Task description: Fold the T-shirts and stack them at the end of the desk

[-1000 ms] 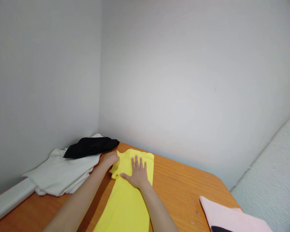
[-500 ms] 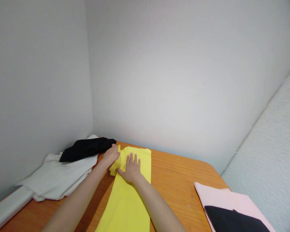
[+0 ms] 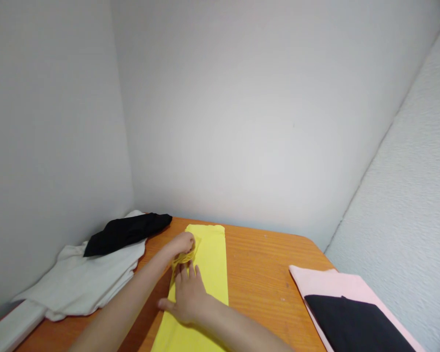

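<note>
A long yellow cloth garment (image 3: 213, 274), folded into a strip, lies lengthwise on the wooden table (image 3: 260, 274). Its near end runs out of view at the bottom. My left hand (image 3: 185, 242) is closed on a gathered, wrinkled piece of the garment near the far left edge, holding it over the strip. Just nearer to me, my right hand (image 3: 188, 296) rests flat on the yellow cloth with fingers spread. Its fingertips touch the bunched part below my left hand, and its thumb reaches past the left edge.
To the left lies a pile of white cloth (image 3: 91, 278) with a crumpled black cloth (image 3: 128, 233) on top. A white bar-like edge (image 3: 16, 325) runs along the lower left. At right are a folded pink cloth (image 3: 326, 278) and a folded black cloth (image 3: 355, 322). Walls border the table.
My left hand has brought the gathered yellow part rightward over the strip. My right hand has slid nearer to me and slightly left. The view has shifted a little.
</note>
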The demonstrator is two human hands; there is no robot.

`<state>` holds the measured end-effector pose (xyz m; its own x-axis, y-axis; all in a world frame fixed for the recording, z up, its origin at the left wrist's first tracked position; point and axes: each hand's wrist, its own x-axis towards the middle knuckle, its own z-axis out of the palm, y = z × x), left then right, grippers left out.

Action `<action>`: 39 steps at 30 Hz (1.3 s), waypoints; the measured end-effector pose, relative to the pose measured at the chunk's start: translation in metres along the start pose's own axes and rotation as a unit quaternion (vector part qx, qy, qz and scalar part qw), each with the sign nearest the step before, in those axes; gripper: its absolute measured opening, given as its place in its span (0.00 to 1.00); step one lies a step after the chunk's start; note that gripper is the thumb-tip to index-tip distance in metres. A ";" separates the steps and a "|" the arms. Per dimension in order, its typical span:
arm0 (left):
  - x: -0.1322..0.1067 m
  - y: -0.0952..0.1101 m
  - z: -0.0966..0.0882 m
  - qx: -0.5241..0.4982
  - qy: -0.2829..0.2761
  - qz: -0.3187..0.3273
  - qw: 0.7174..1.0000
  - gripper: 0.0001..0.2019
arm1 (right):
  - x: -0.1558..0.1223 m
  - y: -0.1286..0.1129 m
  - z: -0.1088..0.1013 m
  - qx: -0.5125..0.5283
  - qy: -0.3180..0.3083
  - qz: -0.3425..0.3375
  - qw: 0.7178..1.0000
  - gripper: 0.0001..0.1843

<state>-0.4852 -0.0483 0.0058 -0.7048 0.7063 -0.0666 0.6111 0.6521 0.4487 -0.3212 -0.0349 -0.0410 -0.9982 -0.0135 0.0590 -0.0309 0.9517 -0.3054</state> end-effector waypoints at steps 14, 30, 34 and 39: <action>-0.078 -0.008 0.061 0.084 0.088 0.110 0.986 0.29 | 0.085 0.089 -0.056 0.040 0.033 -0.023 0.998 0.26; -0.097 0.016 0.064 0.039 0.067 0.063 0.995 0.36 | 0.098 0.087 -0.043 -0.086 0.021 0.062 0.994 0.31; -0.103 0.005 0.049 -0.031 0.095 0.049 0.994 0.32 | 0.050 0.078 -0.061 -0.061 0.059 0.094 0.992 0.33; -0.208 0.003 0.031 -0.132 0.205 -0.004 0.970 0.26 | -0.081 0.067 -0.083 -0.011 0.071 0.101 0.992 0.21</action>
<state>-0.3257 -0.1847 -0.0068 -0.8265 0.4968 0.2648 0.5295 0.5261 0.6655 -0.2381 0.0551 0.0126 -0.9663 0.2206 0.1328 0.1721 0.9368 -0.3046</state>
